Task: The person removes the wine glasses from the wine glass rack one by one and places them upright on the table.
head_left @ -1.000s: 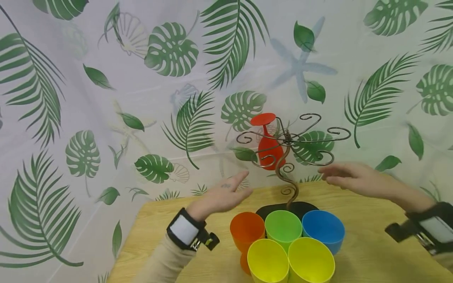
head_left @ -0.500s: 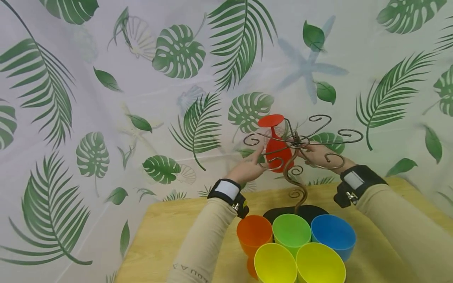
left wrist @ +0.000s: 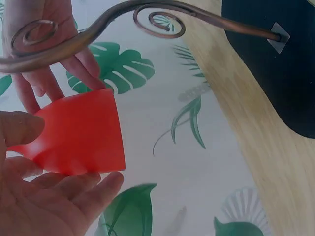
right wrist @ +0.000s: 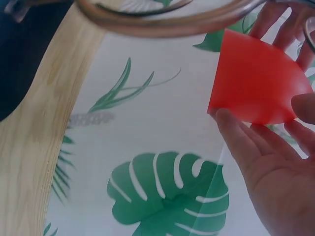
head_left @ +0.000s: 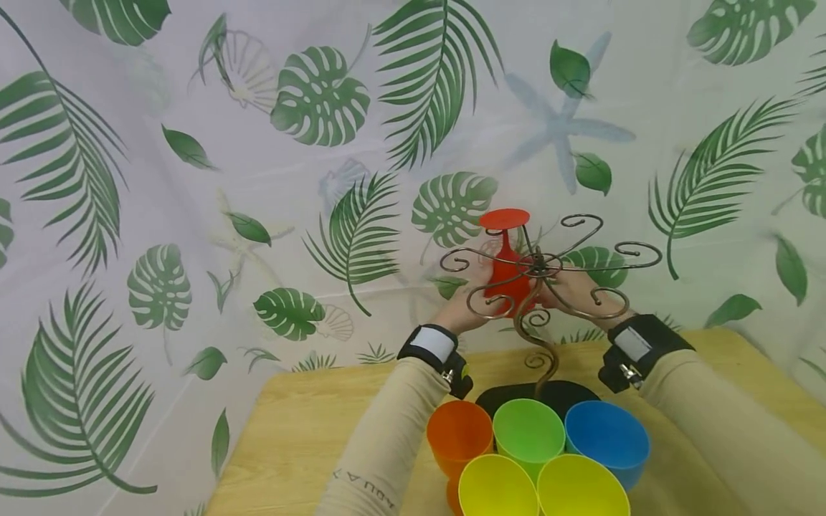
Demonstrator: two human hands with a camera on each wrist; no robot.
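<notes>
A red plastic goblet [head_left: 506, 276] hangs upside down among the curled arms of a metal stemware rack [head_left: 540, 265], its foot above the wires. My left hand [head_left: 461, 312] holds the bowl from the left, thumb and fingers around its side in the left wrist view [left wrist: 44, 201]. From the other side, behind the rack's post, my right hand [head_left: 577, 290] grips the same bowl. The right wrist view shows the right thumb [right wrist: 303, 107] over the red bowl [right wrist: 258, 81] and the fingers behind it. Wires partly cover both hands in the head view.
Upright goblets stand close together before the rack's black base [head_left: 510, 394]: orange [head_left: 459, 430], green [head_left: 529, 433], blue [head_left: 606, 437] and two yellow ones [head_left: 498, 491] in front. The wooden table [head_left: 290, 423] meets a leaf-printed curtain [head_left: 387, 143] behind.
Both hands came in from the sides to the red goblet and took hold of its bowl. The goblet has shifted slightly right and upward relative to the rack.
</notes>
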